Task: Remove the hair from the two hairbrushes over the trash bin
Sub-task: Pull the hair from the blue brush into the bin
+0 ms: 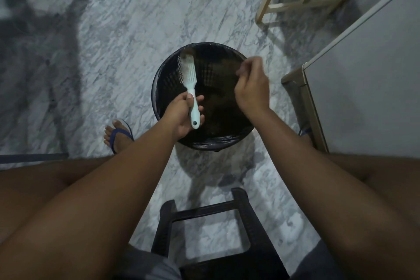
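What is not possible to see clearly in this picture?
1. Motion blur, head view: whether the right hand pinches hair.
2. Darkness: what lies inside the trash bin.
3. Turned sideways: how much hair the white hairbrush holds.
4. Outside the frame or hidden: the second hairbrush.

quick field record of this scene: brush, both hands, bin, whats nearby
hairbrush: one in view, pale, held over the bin, brownish hair at its tip
second hairbrush: not in view
left hand: grips the brush handle
right hand: above the bin, apart from the brush, fingers curled, blurred; hair in it cannot be told
trash bin: round, black, dark liner, on marble floor
nearby: black stool between the person's knees
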The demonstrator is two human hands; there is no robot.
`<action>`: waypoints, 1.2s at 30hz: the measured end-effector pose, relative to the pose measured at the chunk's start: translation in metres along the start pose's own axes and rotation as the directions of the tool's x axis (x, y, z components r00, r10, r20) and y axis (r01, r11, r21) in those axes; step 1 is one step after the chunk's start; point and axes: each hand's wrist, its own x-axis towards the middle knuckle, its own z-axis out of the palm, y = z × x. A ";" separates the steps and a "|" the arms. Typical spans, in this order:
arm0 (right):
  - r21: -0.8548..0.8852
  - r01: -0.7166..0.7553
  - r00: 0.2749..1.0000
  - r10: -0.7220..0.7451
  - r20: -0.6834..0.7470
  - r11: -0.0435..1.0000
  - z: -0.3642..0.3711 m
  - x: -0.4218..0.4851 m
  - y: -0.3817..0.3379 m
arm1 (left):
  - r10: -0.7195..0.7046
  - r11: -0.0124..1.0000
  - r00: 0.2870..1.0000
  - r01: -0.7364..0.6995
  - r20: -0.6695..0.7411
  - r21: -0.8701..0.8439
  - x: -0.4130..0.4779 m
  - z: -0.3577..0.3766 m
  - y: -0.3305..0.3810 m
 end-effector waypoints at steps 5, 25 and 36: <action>-0.329 -0.170 0.857 0.305 0.416 0.929 0.004 -0.001 0.014 | 0.028 0.993 0.996 -0.037 0.083 0.114 -0.006 -0.002 0.001; 0.066 0.110 0.985 -0.100 -0.142 0.992 0.016 0.009 -0.019 | -0.015 0.995 0.965 0.040 0.262 -0.089 -0.008 0.003 -0.009; -0.143 -0.296 0.914 0.324 0.244 0.944 0.009 0.013 0.002 | 0.018 0.997 0.967 0.003 0.253 -0.083 -0.010 -0.003 -0.006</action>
